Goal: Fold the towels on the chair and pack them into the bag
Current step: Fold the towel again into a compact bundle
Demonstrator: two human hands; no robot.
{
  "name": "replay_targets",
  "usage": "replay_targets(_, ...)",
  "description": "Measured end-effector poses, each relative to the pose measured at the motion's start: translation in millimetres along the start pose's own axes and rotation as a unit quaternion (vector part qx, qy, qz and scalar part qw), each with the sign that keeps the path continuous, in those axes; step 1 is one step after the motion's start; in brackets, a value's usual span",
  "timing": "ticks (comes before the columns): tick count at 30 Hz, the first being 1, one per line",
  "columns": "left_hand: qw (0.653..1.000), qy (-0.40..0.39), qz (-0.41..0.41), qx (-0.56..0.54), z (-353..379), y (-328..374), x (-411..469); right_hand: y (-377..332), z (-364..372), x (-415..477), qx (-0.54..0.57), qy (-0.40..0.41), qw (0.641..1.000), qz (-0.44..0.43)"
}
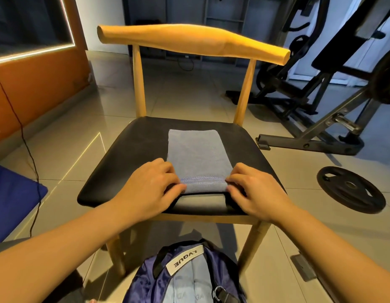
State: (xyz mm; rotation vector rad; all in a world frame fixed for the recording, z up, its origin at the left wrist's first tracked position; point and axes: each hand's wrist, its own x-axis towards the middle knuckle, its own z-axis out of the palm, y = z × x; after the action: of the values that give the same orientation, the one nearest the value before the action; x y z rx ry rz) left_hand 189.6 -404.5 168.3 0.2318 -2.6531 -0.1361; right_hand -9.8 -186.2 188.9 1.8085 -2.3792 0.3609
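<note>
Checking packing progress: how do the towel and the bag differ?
The towel is pale grey-blue and lies flat on the chair seat; the bag is dark blue and sits on the floor. The left hand and right hand pinch the towel's near corners; neither touches the bag. Both are fabric.

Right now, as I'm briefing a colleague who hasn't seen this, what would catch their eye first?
The grey-blue towel folded into a strip on the black seat of the chair, with the left hand and right hand gripping its near corners. Next, the blue bag on the floor in front of the chair, and a weight plate on the tiles at right.
</note>
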Motion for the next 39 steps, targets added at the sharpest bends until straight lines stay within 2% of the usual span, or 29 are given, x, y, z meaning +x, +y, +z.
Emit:
replay_targets(3, 0.999, -0.027, 0.018, 0.036, -2, -3, 0, -3, 0, -2, -0.016, -0.006, 1.0, -0.004)
replay_targets(6, 0.999, -0.03, -0.007, 0.017, -5, -2, 3, -6, -1, 5, 0.004, -0.013, 0.999, 0.035)
replay_targets(10, 0.992, -0.052, -0.088, -0.077, -6, -2, 9, -4, -12, 14, 0.079, -0.066, 0.991, 0.09)
replay_targets(14, 0.972, -0.111, -0.171, -0.116, -5, -1, 14, -1, -18, 21, 0.185, -0.148, 0.958, 0.161)
replay_targets(16, 0.966, -0.095, -0.206, -0.122, -4, -3, 16, -1, -14, 25, 0.177, -0.128, 0.958, 0.188)
replay_targets(18, 0.96, -0.058, -0.234, -0.142, -5, -5, 18, -4, -11, 28, 0.134, -0.061, 0.968, 0.201)
replay_targets(20, 0.961, -0.019, -0.221, -0.165, -7, -4, 19, -9, -8, 26, 0.071, 0.013, 0.984, 0.166)
replay_targets(22, 0.975, 0.003, -0.154, -0.158, -6, -3, 18, -10, -5, 22, 0.022, 0.041, 0.995, 0.088)
replay_targets(25, 0.992, 0.006, -0.065, -0.112, -4, -4, 12, -6, -6, 14, 0.0, 0.022, 1.0, 0.009)
replay_targets(29, 0.998, -0.051, -0.008, -0.023, -6, -11, 8, -2, -7, 10, -0.009, -0.031, 0.999, 0.004)
replay_targets(33, 0.994, -0.059, -0.051, -0.08, -9, -12, 11, -2, -12, 17, 0.075, -0.053, 0.994, 0.052)
replay_targets(37, 0.969, -0.125, -0.132, -0.164, -14, -11, 19, 0, -18, 22, 0.168, -0.125, 0.968, 0.136)
replay_targets(39, 0.964, -0.111, -0.172, -0.168, -11, -10, 23, -1, -13, 26, 0.177, -0.117, 0.962, 0.17)
